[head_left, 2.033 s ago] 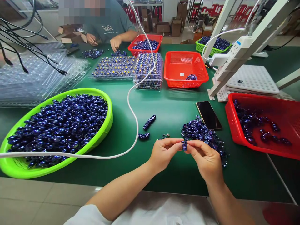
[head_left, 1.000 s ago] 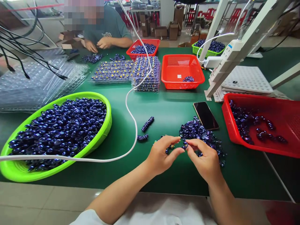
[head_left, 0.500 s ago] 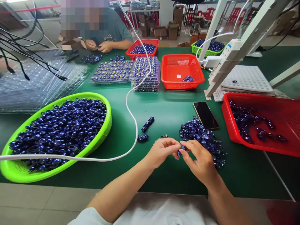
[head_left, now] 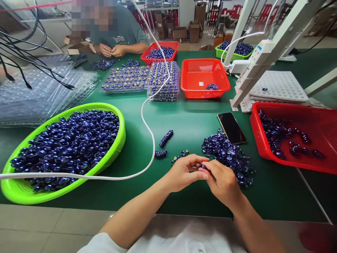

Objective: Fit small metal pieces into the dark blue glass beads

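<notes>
My left hand (head_left: pixel 184 173) and my right hand (head_left: pixel 221 182) meet fingertip to fingertip over the green table (head_left: pixel 189 123), pinching a small dark blue glass piece (head_left: pixel 203 167) that is mostly hidden between them. Just right of the hands lies a loose pile of blue pieces (head_left: pixel 228 156). Two short stacked rows of blue pieces (head_left: pixel 165 138) and a few loose ones (head_left: pixel 180 156) lie to the left of the hands.
A lime basket (head_left: pixel 15 193) full of blue pieces sits at left, with a white cable (head_left: pixel 147 130) running across it. A phone (head_left: pixel 231 128), red baskets (head_left: pixel 295 161) (head_left: pixel 204 79) and filled clear trays (head_left: pixel 163 80) stand beyond. A person across the table works with both hands (head_left: pixel 112 51).
My hands dipped toward the pile, came back together and now press closer, covering the blue piece. The person opposite has brought both hands together.
</notes>
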`<state>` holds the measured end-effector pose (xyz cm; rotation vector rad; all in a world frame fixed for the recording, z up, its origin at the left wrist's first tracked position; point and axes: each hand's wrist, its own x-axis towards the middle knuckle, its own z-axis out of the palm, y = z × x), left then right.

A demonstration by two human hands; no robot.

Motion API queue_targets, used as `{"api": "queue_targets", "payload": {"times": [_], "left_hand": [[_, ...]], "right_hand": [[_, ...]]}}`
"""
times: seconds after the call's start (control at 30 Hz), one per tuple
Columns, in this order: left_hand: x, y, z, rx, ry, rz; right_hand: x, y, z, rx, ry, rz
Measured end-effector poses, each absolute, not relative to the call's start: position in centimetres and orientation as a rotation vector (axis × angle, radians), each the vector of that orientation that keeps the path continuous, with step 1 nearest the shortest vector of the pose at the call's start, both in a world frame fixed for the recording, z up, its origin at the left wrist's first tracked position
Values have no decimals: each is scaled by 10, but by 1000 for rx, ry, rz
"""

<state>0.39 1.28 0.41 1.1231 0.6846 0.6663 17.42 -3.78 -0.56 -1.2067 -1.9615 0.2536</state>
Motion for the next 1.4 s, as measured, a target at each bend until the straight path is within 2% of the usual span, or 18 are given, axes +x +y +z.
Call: {"api": "queue_targets", "payload": {"times": [0.23, 0.5, 0.67, 0.8, 0.97, 1.07, 1.2, 1.33, 1.4], "left_hand": [[6, 10, 5, 1103, 690, 676], [5, 8, 5, 997, 683, 651], [-21, 1, 17, 1313, 871, 705], [-81, 3, 44, 1566, 1229, 998], [-179, 39, 66, 1876, 2084, 1330], [-195, 55, 69, 2172, 2233, 1409], [-146, 47, 56, 2318, 1925, 1373], [-73, 27, 20, 2399, 1196, 860], [-48, 22, 3, 2404, 1070, 699]], "right_hand": [[166, -42, -3, -1198, -1975, 45], [166, -43, -9, -1152, -1940, 62], [164, -38, -12, -1021, -2040, 236], [173, -39, -8, -1163, -1957, 377], [188, -41, -4, -1498, -1632, 340], [187, -39, -3, -1508, -1604, 319], [175, -30, -10, -1396, -1766, 348], [157, -22, -25, -1374, -1941, 310], [150, -19, -32, -1403, -1989, 285]]}}
